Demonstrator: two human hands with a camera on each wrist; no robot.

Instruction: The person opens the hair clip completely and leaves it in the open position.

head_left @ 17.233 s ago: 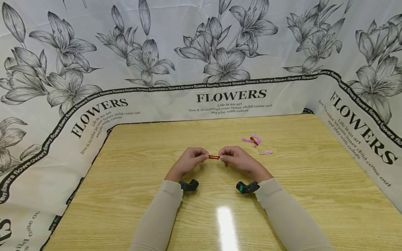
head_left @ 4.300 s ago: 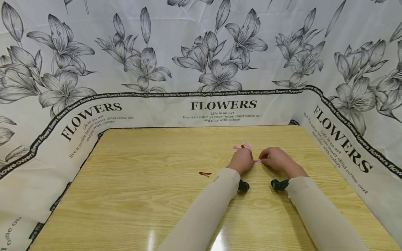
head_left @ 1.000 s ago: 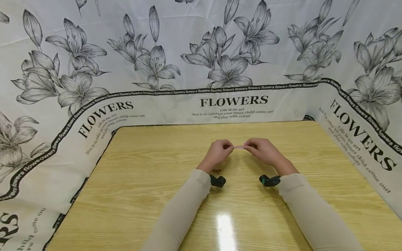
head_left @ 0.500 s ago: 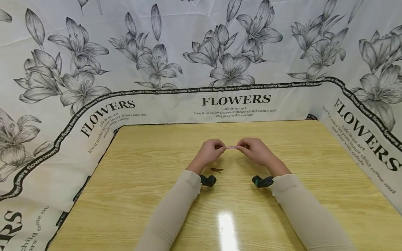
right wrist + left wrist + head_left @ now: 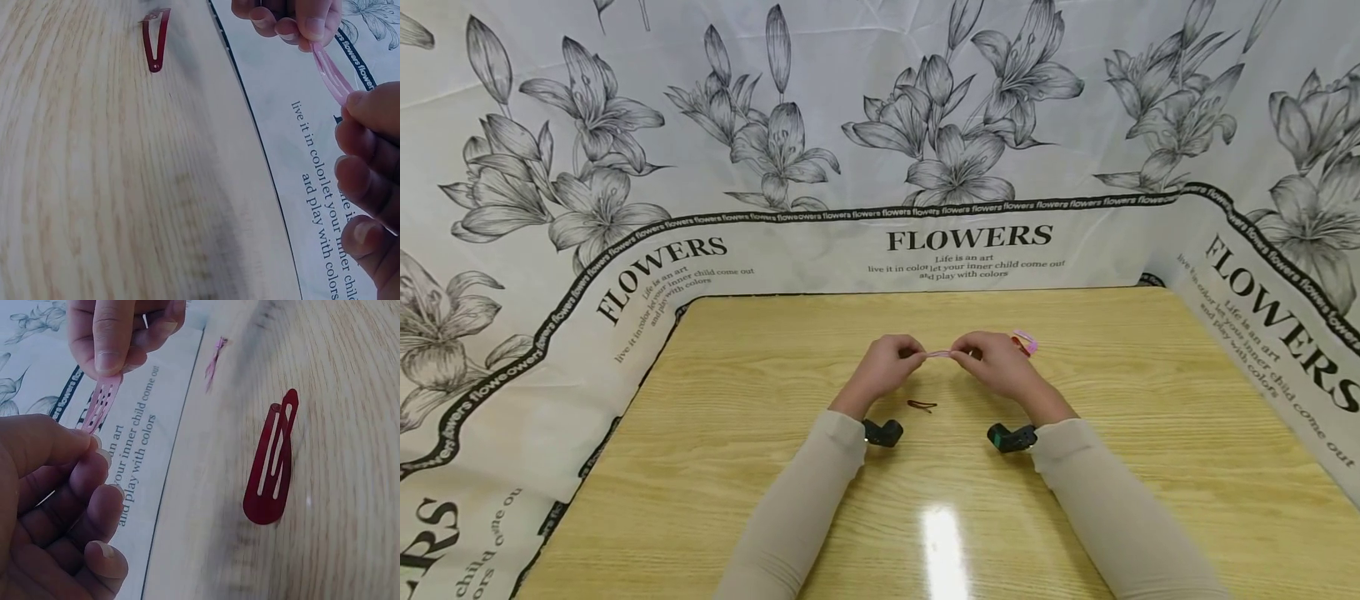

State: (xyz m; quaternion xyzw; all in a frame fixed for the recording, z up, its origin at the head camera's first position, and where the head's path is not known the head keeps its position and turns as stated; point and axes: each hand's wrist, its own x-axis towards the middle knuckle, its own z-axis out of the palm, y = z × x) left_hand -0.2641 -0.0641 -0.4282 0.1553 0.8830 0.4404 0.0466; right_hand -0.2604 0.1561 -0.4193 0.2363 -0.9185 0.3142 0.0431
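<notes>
A pink snap hair clip (image 5: 102, 403) is stretched between both hands above the table. My left hand (image 5: 887, 367) pinches one end between thumb and index finger. The opposite end is pinched by the thumb and index finger of my right hand (image 5: 996, 364). In the right wrist view the pink clip (image 5: 330, 74) looks slightly bowed. Below the hands, on the tabletop, lies a dark red snap hair clip (image 5: 922, 405), its two arms spread apart in the left wrist view.
Behind my right hand, more pink hair clips (image 5: 1027, 340) and a red hair clip (image 5: 1021, 347) lie in a small group, partly hidden by the hand. The wooden table (image 5: 760, 467) is bordered by a flower-printed cloth (image 5: 820, 258) at the back and sides.
Earlier, both hands held a red clip; later it lay on the table and they reached to the pink clips. Over the last second, both hands have shifted left in view with one pink clip.
</notes>
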